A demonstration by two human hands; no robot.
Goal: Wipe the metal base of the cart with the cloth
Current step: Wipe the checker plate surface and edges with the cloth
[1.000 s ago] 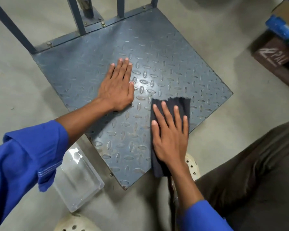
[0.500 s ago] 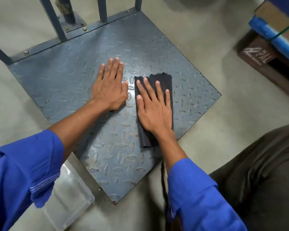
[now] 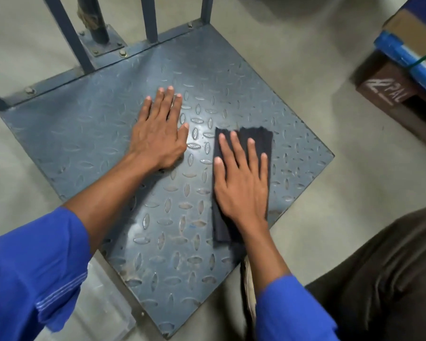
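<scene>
The cart's metal base (image 3: 89,134) is a blue-grey checker plate lying on the floor. My left hand (image 3: 158,134) rests flat on its middle, palm down, holding nothing. My right hand (image 3: 241,178) presses flat on a dark folded cloth (image 3: 261,136) that lies on the right half of the plate. The cloth shows beyond my fingertips and beside my wrist. A narrow strip of bare plate separates the cloth from my left thumb.
Blue upright bars (image 3: 62,28) and a bolted post rise from the plate's far edge. A clear plastic container (image 3: 103,303) sits on the concrete floor at lower left. A taped cardboard box (image 3: 408,45) and brown pallet block (image 3: 384,92) stand at upper right. My trousered knee (image 3: 379,279) is at lower right.
My right hand slid the cloth away and left beside my left hand, then back right and slightly toward me. My left hand stayed planted on the plate.
</scene>
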